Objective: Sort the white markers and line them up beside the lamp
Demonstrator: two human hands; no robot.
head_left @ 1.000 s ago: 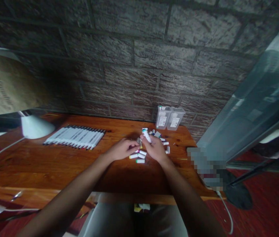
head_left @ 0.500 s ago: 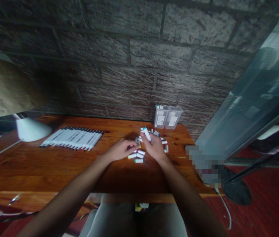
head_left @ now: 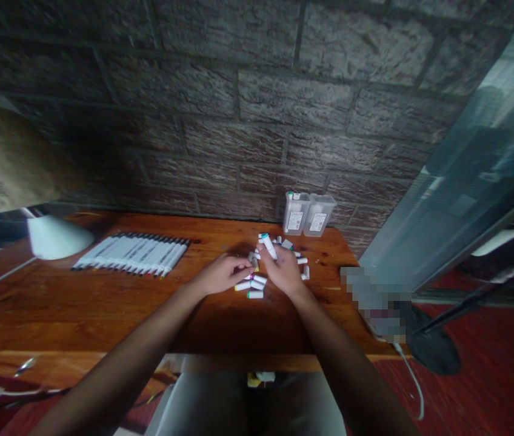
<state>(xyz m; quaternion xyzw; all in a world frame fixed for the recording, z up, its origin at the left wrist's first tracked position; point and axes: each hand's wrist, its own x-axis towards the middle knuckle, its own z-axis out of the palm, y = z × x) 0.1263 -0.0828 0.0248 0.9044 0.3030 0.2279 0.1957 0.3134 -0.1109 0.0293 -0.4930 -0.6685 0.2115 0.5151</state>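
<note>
The right hand [head_left: 284,274] is closed around a white marker [head_left: 268,246] with a teal tip, which sticks up out of the fist toward 11 o'clock. The left hand [head_left: 220,274] lies at its 9 o'clock, fingertips pinched together right against the right hand; something small may be held between them, though the view is too dim to tell. Both hands hover over a loose pile of short white markers [head_left: 257,284] scattered on the wooden table [head_left: 102,303]. At 12 o'clock from the pile, two clear plastic boxes [head_left: 305,214] stand against the brick wall [head_left: 239,121]. Well off at 9 o'clock, a neat row of long markers [head_left: 132,254] lies side by side, with a white lamp base [head_left: 54,236] just beyond it.
</note>
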